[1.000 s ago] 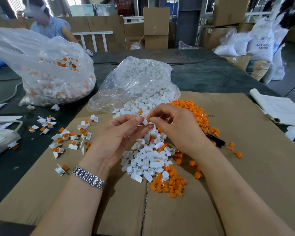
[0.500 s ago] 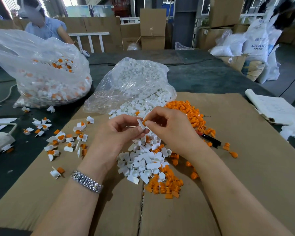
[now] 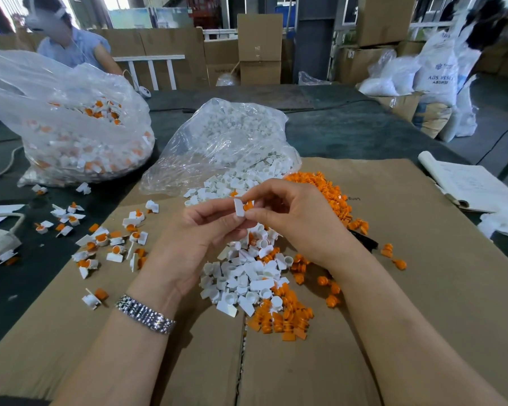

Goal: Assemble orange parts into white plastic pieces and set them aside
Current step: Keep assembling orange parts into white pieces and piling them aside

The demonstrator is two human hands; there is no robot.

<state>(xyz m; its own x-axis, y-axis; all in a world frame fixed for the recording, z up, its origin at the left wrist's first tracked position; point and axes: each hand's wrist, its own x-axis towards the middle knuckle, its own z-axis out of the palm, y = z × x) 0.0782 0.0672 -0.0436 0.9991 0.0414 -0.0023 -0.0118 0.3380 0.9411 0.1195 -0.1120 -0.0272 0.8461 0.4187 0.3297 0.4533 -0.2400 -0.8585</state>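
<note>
While both arms reach in over the flattened brown cardboard sheet [image 3: 423, 288] covering the surface, the two hands meet just above the mixed heap of parts at the middle of it. The left hand [image 3: 200, 238] pinches a small white plastic piece with a flat tab [image 3: 239, 207] between thumb and fingertips, the tab standing roughly upright. The right hand [image 3: 291, 221] is closed on a small orange plastic part [image 3: 248, 205], of which only a sliver shows against the white piece at its 3 o'clock side. The two parts are touching; whether the orange one is fully seated I cannot tell.

What matters for the next press, I'd say, is that the orange part lies to the right of the white piece and must go in sideways, from 3 o'clock toward 9, the left hand bracing against it.

The loose white pieces [image 3: 247, 276] lie directly under the hands, the loose orange parts [image 3: 329, 194] toward 1 o'clock and the near edge. Finished orange-and-white assemblies [image 3: 112, 238] lie scattered at 9 o'clock, nearer the left hand, so that hand looks likelier to set this one aside.
</note>
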